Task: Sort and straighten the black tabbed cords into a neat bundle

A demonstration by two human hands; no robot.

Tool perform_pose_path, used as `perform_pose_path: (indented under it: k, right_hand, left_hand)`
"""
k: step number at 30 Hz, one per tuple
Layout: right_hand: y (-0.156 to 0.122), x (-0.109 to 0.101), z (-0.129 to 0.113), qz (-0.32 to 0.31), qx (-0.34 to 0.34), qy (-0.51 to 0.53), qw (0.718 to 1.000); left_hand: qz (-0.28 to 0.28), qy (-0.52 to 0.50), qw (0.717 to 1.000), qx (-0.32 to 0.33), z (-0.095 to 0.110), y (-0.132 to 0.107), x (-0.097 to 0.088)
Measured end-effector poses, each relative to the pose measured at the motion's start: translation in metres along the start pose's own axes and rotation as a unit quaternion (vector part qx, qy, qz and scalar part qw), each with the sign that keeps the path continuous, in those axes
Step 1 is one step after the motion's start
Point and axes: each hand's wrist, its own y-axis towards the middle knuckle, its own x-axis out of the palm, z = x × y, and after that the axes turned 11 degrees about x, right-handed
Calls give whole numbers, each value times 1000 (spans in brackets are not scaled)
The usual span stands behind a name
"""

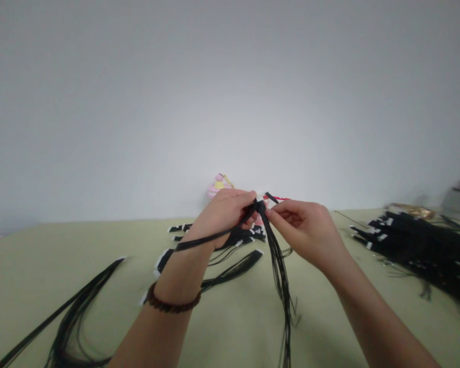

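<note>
Held up near the middle of the view is a bundle of thin black strands [276, 255], its loose lengths hanging toward the table. I cannot tell whether they are wires or cords. My left hand [228, 210] pinches the bundle's top end; one strip of it runs back across the left wrist. My right hand [306, 225] has thumb and forefinger closed at the same end, just to the right. A short black end with a white tip stands up between the hands. The fingertips partly hide where the strands meet.
Several black bundles with white ends lie behind and beside my left arm, among them a curved bundle [232, 271]. A looped bundle [67, 322] lies at the front left. A large pile of black bundles [425, 250] is at the right. A pink-and-yellow object [217, 186] stands near the wall.
</note>
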Motion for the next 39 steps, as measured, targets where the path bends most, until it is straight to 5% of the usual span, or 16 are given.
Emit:
perform_pose_path:
  k: [8, 12, 19, 24, 30, 39]
  right_hand:
    - [1, 0, 4, -113, 29, 154, 981]
    - [-1, -6, 2, -127, 42, 169, 977]
    - [4, -11, 2, -161, 45, 139, 976]
    - [9, -14, 6, -196, 59, 185, 961]
    - [15, -16, 13, -240, 64, 260, 933]
    - [18, 12, 24, -336, 105, 297, 888]
  left_hand:
    - [-15, -23, 999, 22, 2, -6, 4]
    - [-71, -16, 997, 1, 4, -6, -1]
    - [-110, 181, 977, 19, 9, -4, -11]
    - [-66, 182, 981, 2, 11, -2, -6]
    - [-20, 10, 998, -53, 3, 5, -3]
    - [80, -43, 993, -74, 3, 11, -13]
